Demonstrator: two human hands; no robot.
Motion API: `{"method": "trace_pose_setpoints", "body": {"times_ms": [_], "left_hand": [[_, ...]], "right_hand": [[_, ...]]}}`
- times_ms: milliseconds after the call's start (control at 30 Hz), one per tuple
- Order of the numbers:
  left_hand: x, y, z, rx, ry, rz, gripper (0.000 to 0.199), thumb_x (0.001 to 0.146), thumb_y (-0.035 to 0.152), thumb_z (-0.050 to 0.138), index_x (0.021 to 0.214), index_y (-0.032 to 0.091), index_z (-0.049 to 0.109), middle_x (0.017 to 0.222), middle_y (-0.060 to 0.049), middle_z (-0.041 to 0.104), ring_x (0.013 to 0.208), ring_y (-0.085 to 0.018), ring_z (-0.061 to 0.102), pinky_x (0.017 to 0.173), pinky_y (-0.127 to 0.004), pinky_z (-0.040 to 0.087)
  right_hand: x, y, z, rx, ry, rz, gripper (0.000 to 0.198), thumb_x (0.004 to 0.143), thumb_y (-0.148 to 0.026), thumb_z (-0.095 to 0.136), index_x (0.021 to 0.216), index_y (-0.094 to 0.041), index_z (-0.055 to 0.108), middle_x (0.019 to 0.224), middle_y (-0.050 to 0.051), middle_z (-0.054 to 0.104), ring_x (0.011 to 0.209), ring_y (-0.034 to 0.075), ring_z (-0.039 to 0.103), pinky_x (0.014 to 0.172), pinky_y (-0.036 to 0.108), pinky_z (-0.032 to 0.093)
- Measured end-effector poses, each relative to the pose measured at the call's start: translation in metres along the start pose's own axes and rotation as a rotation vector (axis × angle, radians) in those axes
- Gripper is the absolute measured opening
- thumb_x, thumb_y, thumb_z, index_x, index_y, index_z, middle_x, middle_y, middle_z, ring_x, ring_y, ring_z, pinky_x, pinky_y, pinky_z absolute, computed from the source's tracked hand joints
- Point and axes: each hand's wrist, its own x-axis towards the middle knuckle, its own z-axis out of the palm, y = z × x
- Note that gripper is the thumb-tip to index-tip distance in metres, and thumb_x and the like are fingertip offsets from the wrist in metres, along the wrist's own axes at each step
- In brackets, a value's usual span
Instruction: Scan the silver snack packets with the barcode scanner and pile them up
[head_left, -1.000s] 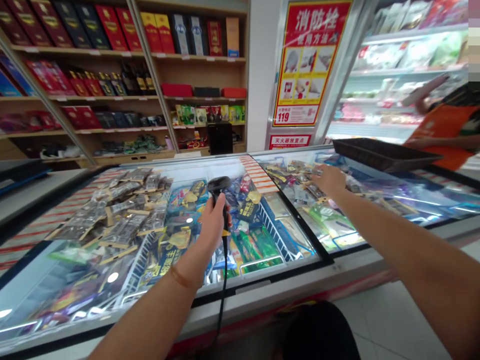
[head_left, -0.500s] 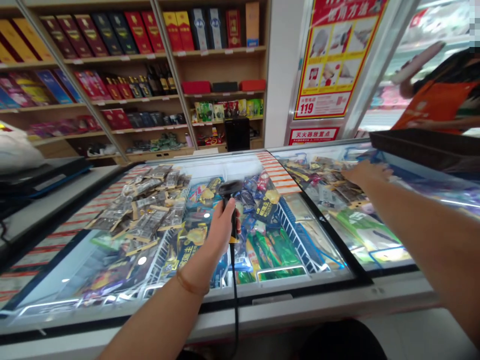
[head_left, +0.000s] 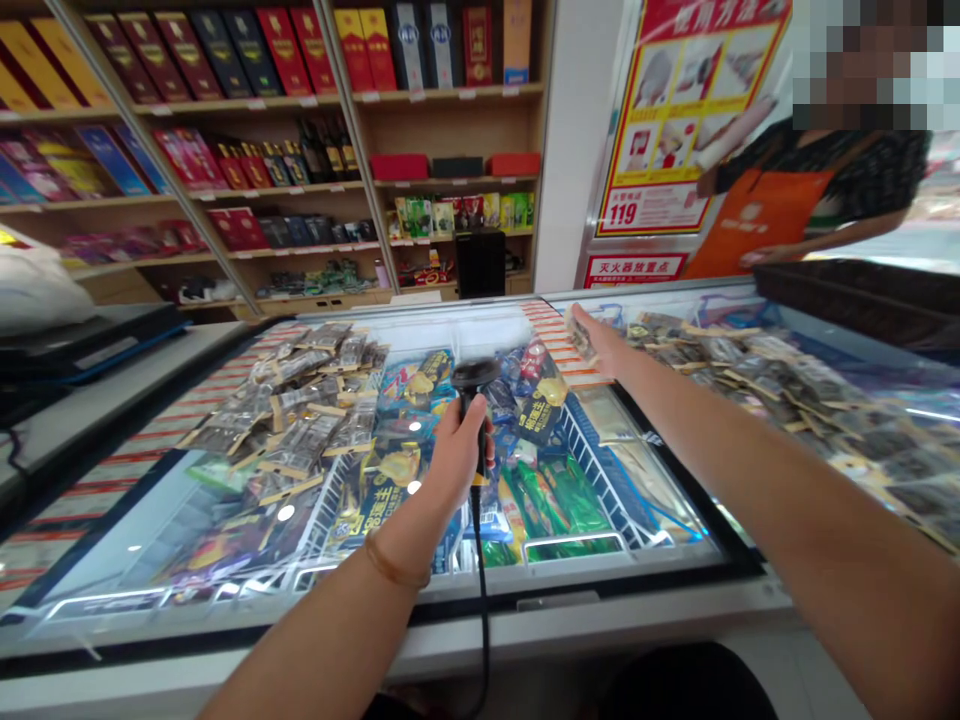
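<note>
My left hand (head_left: 456, 450) is wrapped around the handle of a black barcode scanner (head_left: 475, 374), its cable hanging down toward me. The scanner is over the glass top of a chest freezer (head_left: 465, 325). My right hand (head_left: 606, 348), slightly blurred, grips a small clear-and-tan packet (head_left: 580, 338) above the striped strip on the glass. To the left lies a heap of small dark packets with tan ends (head_left: 300, 400). More such packets (head_left: 780, 385) are spread on the right. Under the glass, blue and green bags sit in a white wire basket (head_left: 589, 465).
A brown tray (head_left: 862, 300) stands at the back right. Behind it is a person in an orange apron (head_left: 772, 215) with an arm around a pale roll-shaped object. Black scale-like equipment (head_left: 90, 335) is at left. Shelves of boxes (head_left: 442, 92) line the back wall.
My right hand has moved left from the right-hand packets and now has a packet in it. My left hand keeps the scanner. The person in the apron appears farther left in view.
</note>
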Motion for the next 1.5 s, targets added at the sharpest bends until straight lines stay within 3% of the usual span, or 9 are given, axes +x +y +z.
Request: {"method": "trace_pose_setpoints", "body": {"times_ms": [133,200,300,467,700,867,1000,1167,1500], "left_hand": [[-0.002,0.002,0.0,-0.01,-0.027,-0.002,0.054,0.075,0.069,0.074,0.087,0.023,0.047,0.067,0.007,0.057,0.042,-0.008,0.049,0.038,-0.023,0.04],[-0.003,0.003,0.0,-0.006,-0.038,-0.012,0.054,0.074,0.069,0.074,0.087,0.023,0.047,0.067,0.007,0.057,0.041,-0.008,0.048,0.038,-0.024,0.039],[-0.004,0.002,0.001,0.01,-0.063,-0.041,0.053,0.075,0.067,0.075,0.088,0.023,0.048,0.068,0.006,0.057,0.041,-0.008,0.049,0.039,-0.023,0.039],[-0.007,-0.004,0.004,0.067,-0.14,-0.071,0.054,0.075,0.068,0.075,0.089,0.024,0.048,0.066,0.007,0.056,0.04,-0.008,0.048,0.038,-0.023,0.037],[-0.012,-0.003,0.006,0.135,-0.186,-0.047,0.055,0.075,0.071,0.073,0.089,0.023,0.05,0.063,0.007,0.054,0.039,-0.007,0.045,0.039,-0.023,0.036],[-0.013,-0.003,0.006,0.127,-0.203,-0.02,0.056,0.074,0.072,0.073,0.089,0.023,0.049,0.066,0.007,0.055,0.041,-0.007,0.047,0.039,-0.023,0.036],[-0.013,-0.005,0.006,0.134,-0.203,-0.026,0.057,0.073,0.073,0.073,0.088,0.023,0.048,0.067,0.007,0.055,0.042,-0.007,0.047,0.039,-0.022,0.037],[-0.013,-0.005,0.006,0.144,-0.208,-0.019,0.057,0.073,0.073,0.072,0.087,0.023,0.047,0.068,0.007,0.055,0.041,-0.007,0.047,0.039,-0.022,0.037],[-0.012,-0.005,0.005,0.153,-0.228,0.031,0.056,0.075,0.072,0.071,0.088,0.023,0.048,0.068,0.007,0.055,0.042,-0.007,0.046,0.039,-0.023,0.039]], "right_hand": [[-0.005,0.02,0.059,0.291,-0.103,0.19,0.041,0.099,-0.057,0.05,0.082,-0.021,0.059,0.051,-0.001,0.053,0.041,0.013,0.045,0.038,0.023,0.036],[-0.004,0.029,0.077,0.385,-0.113,0.153,0.033,0.099,-0.048,0.049,0.084,-0.021,0.059,0.051,-0.002,0.052,0.042,0.014,0.048,0.039,0.024,0.04],[0.001,0.041,0.09,0.456,-0.108,-0.027,0.015,0.091,-0.038,0.058,0.091,-0.023,0.06,0.063,-0.001,0.063,0.058,0.017,0.063,0.053,0.028,0.055],[0.007,0.058,0.08,0.268,-0.142,-0.234,0.035,0.078,-0.04,0.077,0.103,-0.026,0.058,0.092,0.0,0.076,0.089,0.022,0.073,0.079,0.038,0.063],[0.006,0.062,0.068,0.065,-0.158,-0.459,0.036,0.074,-0.042,0.081,0.099,-0.025,0.062,0.093,0.0,0.077,0.099,0.023,0.073,0.098,0.04,0.058],[0.004,0.062,0.068,-0.02,-0.21,-0.36,0.028,0.072,-0.033,0.082,0.092,-0.021,0.068,0.085,0.003,0.077,0.088,0.025,0.073,0.084,0.042,0.061],[0.002,0.063,0.067,0.048,-0.208,-0.286,0.029,0.074,-0.036,0.081,0.097,-0.024,0.067,0.082,0.001,0.076,0.082,0.023,0.074,0.075,0.04,0.063],[0.002,0.06,0.067,0.135,-0.197,-0.28,0.042,0.073,-0.044,0.083,0.106,-0.025,0.066,0.088,0.002,0.078,0.087,0.026,0.076,0.073,0.041,0.063],[-0.007,0.054,0.069,0.129,-0.241,-0.289,0.049,0.069,-0.052,0.086,0.105,-0.025,0.066,0.093,0.004,0.079,0.095,0.03,0.076,0.077,0.043,0.064]]}}
